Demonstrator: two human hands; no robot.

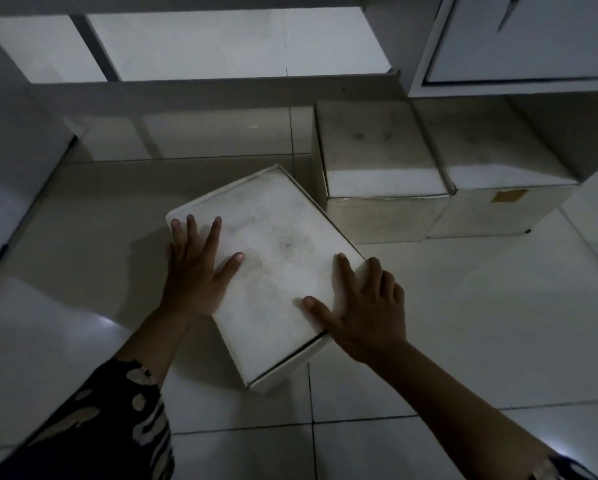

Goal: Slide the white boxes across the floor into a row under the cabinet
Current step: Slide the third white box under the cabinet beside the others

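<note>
A dusty white box (273, 258) lies at an angle on the tiled floor in the middle of the view. My left hand (195, 268) rests flat on its left side, fingers spread and straight. My right hand (363, 306) lies on its right corner with thumb and forefinger on the lid and the other fingers bent over the edge. Two more white boxes (377, 157) (491, 150) stand side by side behind it to the right, their far ends under the white cabinet (512, 88).
A white shelf unit (221, 88) runs along the back with floor showing beneath it. A white block (10, 188) stands at the left edge. Pale floor tiles (446, 341) spread around the angled box. The room is dim.
</note>
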